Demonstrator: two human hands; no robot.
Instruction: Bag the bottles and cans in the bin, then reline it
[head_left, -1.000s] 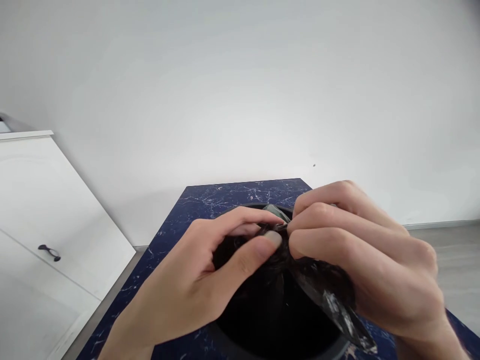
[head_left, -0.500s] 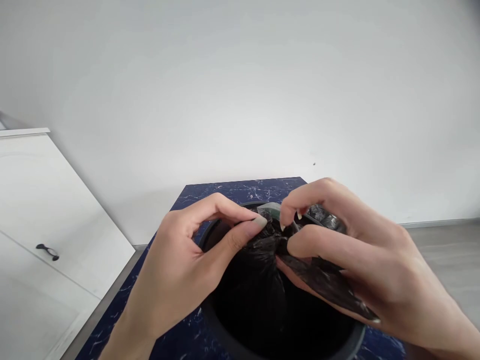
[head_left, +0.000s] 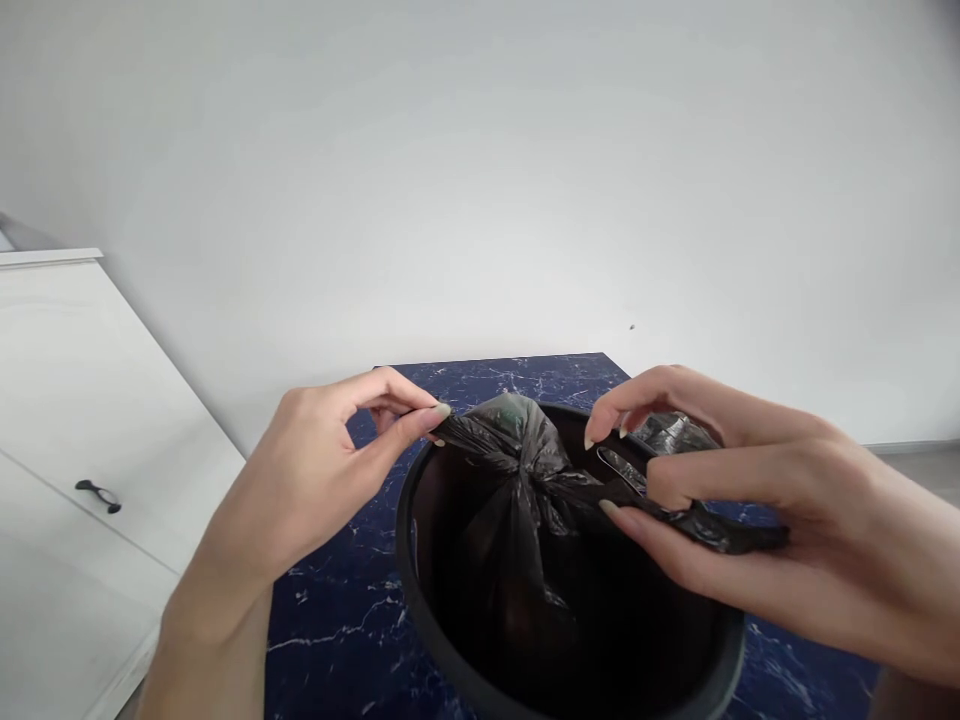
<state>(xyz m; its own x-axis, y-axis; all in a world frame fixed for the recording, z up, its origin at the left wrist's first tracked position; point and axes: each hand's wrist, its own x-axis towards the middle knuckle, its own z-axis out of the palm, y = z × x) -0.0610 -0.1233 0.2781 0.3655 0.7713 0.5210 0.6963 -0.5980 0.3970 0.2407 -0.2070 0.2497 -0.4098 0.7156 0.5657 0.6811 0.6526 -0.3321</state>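
Note:
A black plastic trash bag [head_left: 517, 520] sits in a round dark trash can [head_left: 411, 590], its top gathered into a knot at the middle. Thumb and fingertips of my left hand [head_left: 337, 440] pinch one end of the bag, stretched out to the left of the knot. My right hand [head_left: 765, 500] grips the opposite end between thumb and fingers, with a dark strip of bag running back across the palm. Below the knot the bag hangs in folds, and the can's inside is too dark to make out.
Under the can is a blue marble-patterned table [head_left: 322, 640]. Crumpled dark plastic [head_left: 675, 432] lies behind my right hand. On the left stands a white cabinet [head_left: 97, 400] with a black handle [head_left: 97, 496]. A pale wall [head_left: 480, 200] rises behind the table.
My hands have moved apart, the left one leftward and the right one rightward. The bag's two ends are now drawn out and its knot shows between them.

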